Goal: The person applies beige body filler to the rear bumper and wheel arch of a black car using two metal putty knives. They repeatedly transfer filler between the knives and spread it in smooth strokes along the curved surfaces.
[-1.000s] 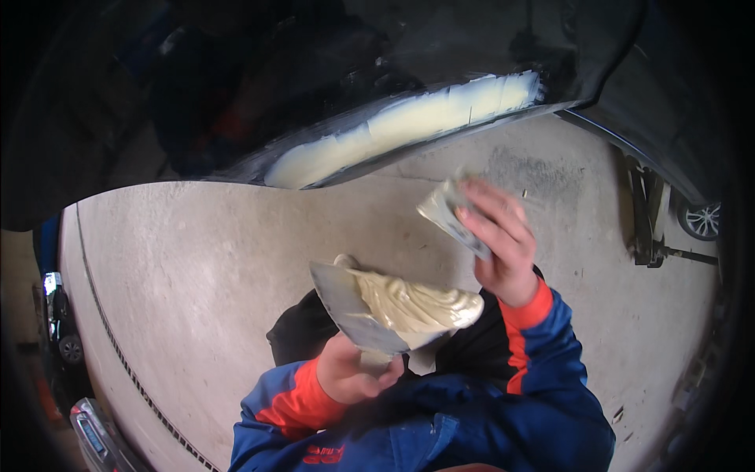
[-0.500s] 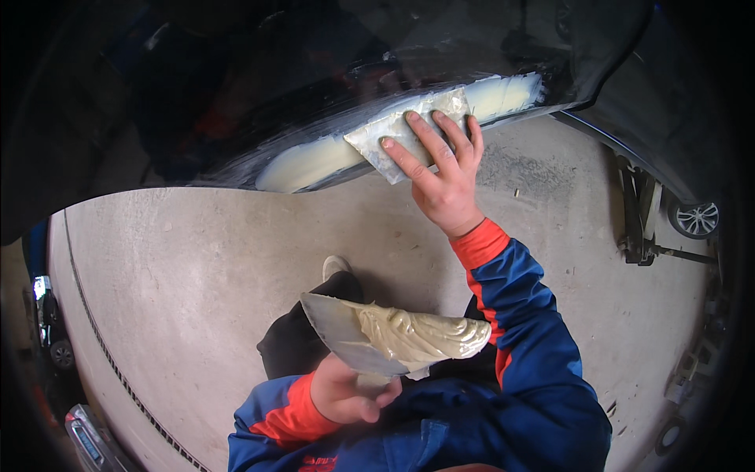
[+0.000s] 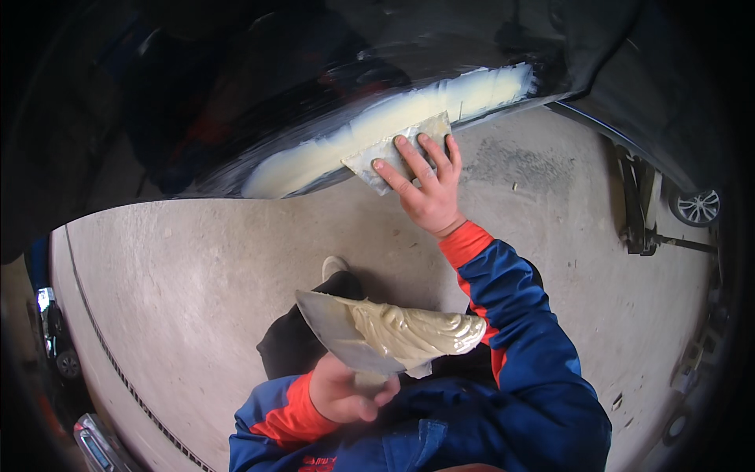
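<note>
A pale cream strip of body filler [image 3: 393,114] runs along the lower edge of a glossy black car panel [image 3: 259,86]. My right hand [image 3: 429,185] grips a thin, smeared filler spreader [image 3: 405,145], fingers spread over its face and the thumb hidden behind. The spreader's upper edge overlaps the bottom border of the strip; whether it presses on the panel I cannot tell. Low in front of my body, my left hand [image 3: 346,391] is wrapped around the grip of a wide grey putty knife [image 3: 326,326]. A thick, glossy heap of beige filler [image 3: 417,330] covers much of its blade.
Below the panel lies a grey concrete floor [image 3: 197,275] with a dark scuffed patch and a narrow drain grate [image 3: 130,385] at left. A jack-like metal stand [image 3: 638,200] and a car wheel [image 3: 697,208] are at right. My shoe [image 3: 334,266] shows beneath me.
My right hand has drawn the spreader down and slightly left, toward the panel's bottom edge, uncovering the middle of the filler strip. The left hand holds nearly the same place.
</note>
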The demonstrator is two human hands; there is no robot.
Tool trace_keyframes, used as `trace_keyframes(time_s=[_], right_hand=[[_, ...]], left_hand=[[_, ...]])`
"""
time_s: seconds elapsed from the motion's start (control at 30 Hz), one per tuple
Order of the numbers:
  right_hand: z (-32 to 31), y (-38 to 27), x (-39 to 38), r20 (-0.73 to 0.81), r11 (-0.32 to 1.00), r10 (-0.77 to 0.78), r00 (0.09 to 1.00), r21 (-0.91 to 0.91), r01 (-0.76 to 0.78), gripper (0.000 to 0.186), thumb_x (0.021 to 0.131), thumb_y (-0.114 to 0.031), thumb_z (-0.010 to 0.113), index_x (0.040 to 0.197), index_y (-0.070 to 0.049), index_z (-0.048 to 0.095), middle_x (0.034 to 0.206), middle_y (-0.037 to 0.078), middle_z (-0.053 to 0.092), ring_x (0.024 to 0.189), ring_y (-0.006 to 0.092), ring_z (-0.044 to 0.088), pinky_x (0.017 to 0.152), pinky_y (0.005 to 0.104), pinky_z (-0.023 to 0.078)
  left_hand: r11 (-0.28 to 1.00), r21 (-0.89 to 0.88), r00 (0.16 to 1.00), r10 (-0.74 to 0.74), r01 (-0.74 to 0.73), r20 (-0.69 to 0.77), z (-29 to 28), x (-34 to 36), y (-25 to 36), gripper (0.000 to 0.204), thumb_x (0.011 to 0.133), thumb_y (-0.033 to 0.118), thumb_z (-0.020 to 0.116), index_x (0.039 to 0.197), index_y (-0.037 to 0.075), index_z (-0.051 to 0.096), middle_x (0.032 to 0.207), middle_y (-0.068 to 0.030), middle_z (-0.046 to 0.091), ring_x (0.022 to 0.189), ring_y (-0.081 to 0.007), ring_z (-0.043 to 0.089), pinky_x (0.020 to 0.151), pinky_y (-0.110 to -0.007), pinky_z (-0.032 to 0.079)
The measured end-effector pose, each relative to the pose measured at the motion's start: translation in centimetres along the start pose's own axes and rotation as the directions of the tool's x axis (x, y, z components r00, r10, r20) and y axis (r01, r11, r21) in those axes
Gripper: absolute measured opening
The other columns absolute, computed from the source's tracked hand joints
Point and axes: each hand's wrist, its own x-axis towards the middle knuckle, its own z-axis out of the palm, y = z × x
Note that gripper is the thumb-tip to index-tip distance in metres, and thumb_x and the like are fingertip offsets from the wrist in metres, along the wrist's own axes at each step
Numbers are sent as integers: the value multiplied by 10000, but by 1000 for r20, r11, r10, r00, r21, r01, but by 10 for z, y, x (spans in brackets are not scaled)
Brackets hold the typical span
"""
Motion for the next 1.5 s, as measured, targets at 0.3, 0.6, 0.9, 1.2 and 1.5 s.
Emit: trace_keyframes(time_s=[0.3, 0.6, 0.9, 1.2, 1.5], right_hand=[[-102, 4, 6, 20, 829, 163, 986, 539, -148, 474, 799, -32, 651, 1265, -122, 657, 1331, 189, 602, 1186, 357, 583, 1023, 521, 449], [-155, 29, 21, 400, 575, 71, 914, 732, -366, 510, 787, 114, 592, 1264, -56, 658, 1179, 169, 680, 1017, 341, 667, 929, 417, 543], [-62, 69, 52, -45, 999, 15, 999, -43, -17, 622, 724, 15, 645, 1247, -320, 685, 1356, 11, 600, 1225, 294, 536, 1117, 600, 301], [-31, 70, 25, -5, 998, 35, 999, -47, -35, 611, 747, -15, 638, 1272, -326, 664, 1379, 27, 572, 1246, 314, 519, 1117, 565, 329], [-23, 67, -12, 50, 999, 33, 998, -39, -31, 630, 739, 8, 631, 1288, -300, 654, 1399, 53, 559, 1273, 331, 506, 1114, 578, 338]], left_hand=[[994, 102, 998, -31, 36, -51, 4, 12, -2, 526, 913, 418, 719, 1143, -37, 591, 768, -31, 592, 677, -147, 564, 630, -289, 469], [995, 89, 972, -16, 38, -235, 15, 18, -6, 754, 832, 539, 754, 1149, -118, 565, 579, -61, 510, 464, -130, 476, 407, -251, 379], [992, 109, 965, -28, 58, -260, 15, 7, -7, 802, 820, 562, 747, 1205, -111, 545, 576, -36, 516, 465, -96, 460, 423, -232, 374], [992, 119, 965, -9, 42, -263, 16, 2, -2, 839, 840, 574, 717, 1268, -115, 502, 572, -37, 516, 463, -93, 462, 423, -228, 373], [995, 101, 970, 5, 21, -245, 15, 7, -7, 812, 836, 548, 735, 1260, -107, 509, 577, -42, 524, 459, -101, 464, 415, -229, 374]])
